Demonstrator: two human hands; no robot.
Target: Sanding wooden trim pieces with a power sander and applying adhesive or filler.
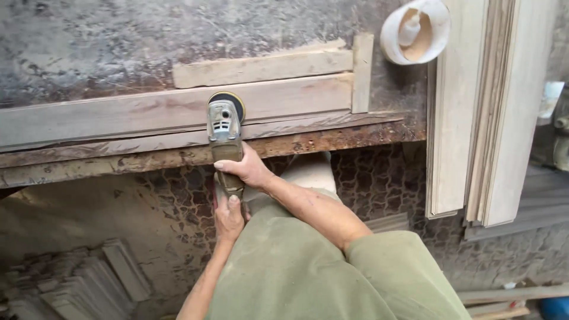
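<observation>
Both hands grip the angle grinder (225,127): right hand (246,169) farther up its body, left hand (228,216) nearer on the tail. Its disc rests on the long plank (118,115), which runs left-right across the tabletop (89,41).

A single head-worn camera looks steeply down from above the person's chest, facing forward over a worn, rust-stained workbench (118,47). It sits close, at arm's length: forearms fill the lower centre, the cracked patterned floor (379,184) lies below the bench edge.
</observation>
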